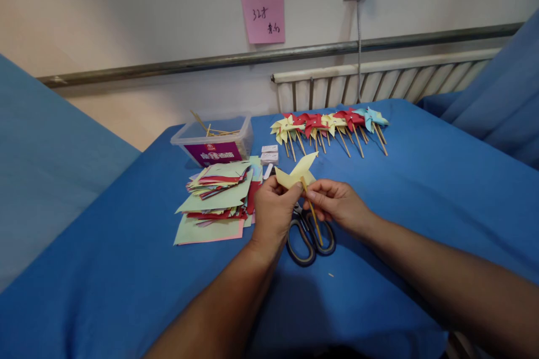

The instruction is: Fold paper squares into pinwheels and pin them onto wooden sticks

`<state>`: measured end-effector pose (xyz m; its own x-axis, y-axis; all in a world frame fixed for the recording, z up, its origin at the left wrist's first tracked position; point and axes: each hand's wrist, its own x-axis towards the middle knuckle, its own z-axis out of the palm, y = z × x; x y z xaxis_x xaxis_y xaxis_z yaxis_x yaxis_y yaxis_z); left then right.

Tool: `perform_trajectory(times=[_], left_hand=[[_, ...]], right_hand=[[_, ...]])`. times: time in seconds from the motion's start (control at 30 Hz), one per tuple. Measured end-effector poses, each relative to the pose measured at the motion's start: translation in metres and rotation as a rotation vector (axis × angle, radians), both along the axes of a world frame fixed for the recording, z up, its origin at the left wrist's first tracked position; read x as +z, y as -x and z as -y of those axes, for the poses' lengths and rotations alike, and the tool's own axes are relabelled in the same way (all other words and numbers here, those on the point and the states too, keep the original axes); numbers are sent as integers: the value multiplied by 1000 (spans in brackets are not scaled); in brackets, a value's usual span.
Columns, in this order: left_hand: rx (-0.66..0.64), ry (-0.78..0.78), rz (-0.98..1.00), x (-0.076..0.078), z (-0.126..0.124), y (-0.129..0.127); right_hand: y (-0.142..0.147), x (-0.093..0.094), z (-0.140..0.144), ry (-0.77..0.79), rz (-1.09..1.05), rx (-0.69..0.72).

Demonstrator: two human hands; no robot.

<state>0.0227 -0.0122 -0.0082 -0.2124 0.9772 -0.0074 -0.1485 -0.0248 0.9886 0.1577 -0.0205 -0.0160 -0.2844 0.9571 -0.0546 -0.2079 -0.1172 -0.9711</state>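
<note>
A pale yellow paper pinwheel (304, 166) is between my two hands over the blue table. My left hand (273, 207) grips its paper part from the left, the thumb pressed near the top of the stick. From the right, my right hand (337, 205) pinches the thin wooden stick (314, 216) just below the paper. The stick slants down over a pair of scissors (301, 244) with dark handles, which lies under my hands with its blades partly hidden. Whether a pin joins the paper and the stick cannot be made out.
Left of my hands lie stacked coloured paper pieces (217, 196). Behind them stands a clear plastic tub (219, 137) with several sticks, beside small white boxes (269, 154). A row of finished-looking pinwheels (314, 122) lies at the back, near a radiator (391, 78).
</note>
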Motion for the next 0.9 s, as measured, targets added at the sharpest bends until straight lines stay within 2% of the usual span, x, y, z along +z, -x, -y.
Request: perform_trajectory(times=[0.7, 0.9], left_hand=[[10, -59, -103, -3, 0, 0], [11, -95, -210, -3, 2, 1]], right_hand=[[2, -2, 3, -8, 29, -52], [3, 1, 3, -10, 42, -57]])
